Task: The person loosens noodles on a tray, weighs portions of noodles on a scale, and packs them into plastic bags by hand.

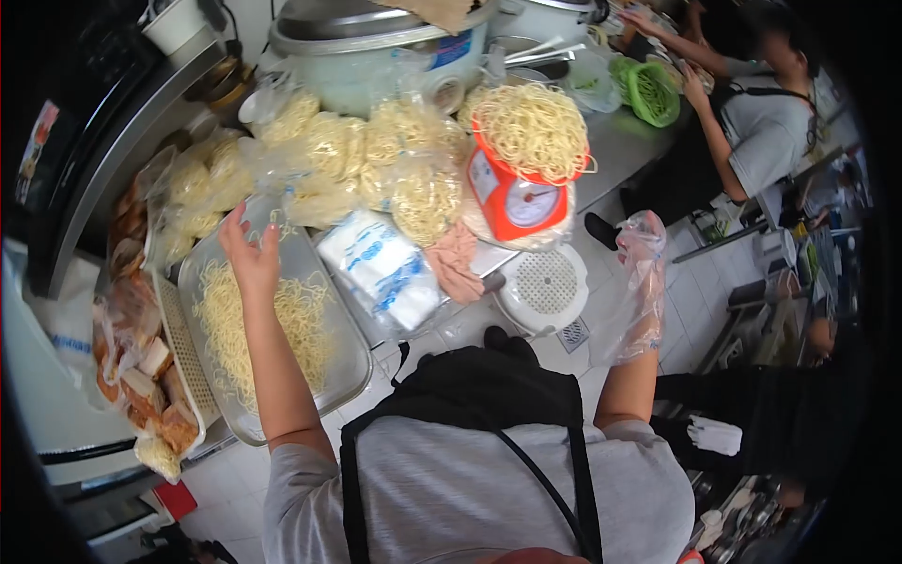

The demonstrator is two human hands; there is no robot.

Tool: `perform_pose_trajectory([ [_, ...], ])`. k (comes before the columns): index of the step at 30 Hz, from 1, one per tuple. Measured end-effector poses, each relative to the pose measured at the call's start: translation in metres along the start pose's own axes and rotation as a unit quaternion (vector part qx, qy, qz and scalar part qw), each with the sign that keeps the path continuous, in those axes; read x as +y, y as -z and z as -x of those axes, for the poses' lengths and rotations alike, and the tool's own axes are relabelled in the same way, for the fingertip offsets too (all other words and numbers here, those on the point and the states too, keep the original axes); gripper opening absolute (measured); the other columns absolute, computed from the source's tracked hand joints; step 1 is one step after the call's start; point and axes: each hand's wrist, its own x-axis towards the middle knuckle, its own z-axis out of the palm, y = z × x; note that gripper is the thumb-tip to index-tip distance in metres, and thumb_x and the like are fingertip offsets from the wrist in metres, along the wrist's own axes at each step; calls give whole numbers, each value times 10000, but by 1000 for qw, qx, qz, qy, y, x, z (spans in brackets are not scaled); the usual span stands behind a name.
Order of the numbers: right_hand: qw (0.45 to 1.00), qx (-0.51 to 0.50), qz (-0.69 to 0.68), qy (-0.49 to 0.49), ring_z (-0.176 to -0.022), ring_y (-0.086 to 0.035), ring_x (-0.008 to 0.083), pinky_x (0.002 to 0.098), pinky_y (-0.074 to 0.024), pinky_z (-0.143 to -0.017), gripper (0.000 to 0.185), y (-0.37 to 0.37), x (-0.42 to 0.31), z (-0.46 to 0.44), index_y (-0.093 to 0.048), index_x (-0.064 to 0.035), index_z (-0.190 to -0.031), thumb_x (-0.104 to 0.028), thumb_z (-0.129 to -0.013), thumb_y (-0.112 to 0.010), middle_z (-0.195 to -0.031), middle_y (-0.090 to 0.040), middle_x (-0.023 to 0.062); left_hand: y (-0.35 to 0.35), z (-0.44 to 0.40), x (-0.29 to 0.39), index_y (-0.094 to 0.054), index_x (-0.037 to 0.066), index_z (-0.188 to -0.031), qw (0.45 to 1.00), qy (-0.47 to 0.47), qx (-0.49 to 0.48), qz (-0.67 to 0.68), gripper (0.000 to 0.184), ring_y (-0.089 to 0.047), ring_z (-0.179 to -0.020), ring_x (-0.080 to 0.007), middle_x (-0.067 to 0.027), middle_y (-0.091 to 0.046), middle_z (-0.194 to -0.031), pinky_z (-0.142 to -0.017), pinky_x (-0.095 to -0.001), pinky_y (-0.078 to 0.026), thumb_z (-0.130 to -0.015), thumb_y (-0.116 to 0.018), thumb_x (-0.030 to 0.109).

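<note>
My left hand [252,256] is bare and raised over a metal tray [352,362], its fingers apart and nothing held in them. A loose heap of pale noodles [268,324] lies in that tray, below the hand and forearm. Out to the right, my right hand [643,242] is inside a clear plastic bag [625,324] that hangs down along the forearm. The plastic blurs its fingers, so their pose is unclear. Between the hands, an orange dial scale [526,202] carries a high pile of noodles [531,127]. A packet of clear plastic bags [381,268] lies near the counter edge.
Bagged noodles [329,155] crowd the counter before a large rice cooker [376,70]. A pink cloth [456,263] lies by the scale. Bread-like pieces fill a basket [178,352] at left. A white stool [543,287] stands below. A co-worker [761,122] is near a green basket [653,94].
</note>
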Motion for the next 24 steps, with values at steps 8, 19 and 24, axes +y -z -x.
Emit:
perform_pose_trajectory([
  [8,994,-83,-67,10,-834,-522,143,312,-419,-661,693,39,-9,-41,-232,-245,-1252,-179,-679,-616,-1039,-487,56,-43,-4,33,-422,87,-1121,985,8,0,174,399,-431,-927,-163,-94,-413,-1090,-757,-285,-387,-746,-554,113],
  [19,761,-204,286,545,-1187,-247,354,404,-235,-959,1125,-64,-95,-68,-127,61,-1262,-639,-521,-604,-1286,-198,259,-202,-40,207,-278,140,-1264,914,-5,-273,299,616,-255,-1182,-283,-157,-309,-1258,-960,-395,-197,-816,-215,558],
  [24,741,-236,352,522,-1130,-294,425,483,-269,-918,801,-124,-94,-73,-155,-12,-1277,-347,-690,-585,-1222,-285,282,-256,-38,215,-271,14,-1249,900,14,-332,283,717,-239,-1200,-259,-162,-273,-1288,-975,-337,-183,-811,-194,576],
])
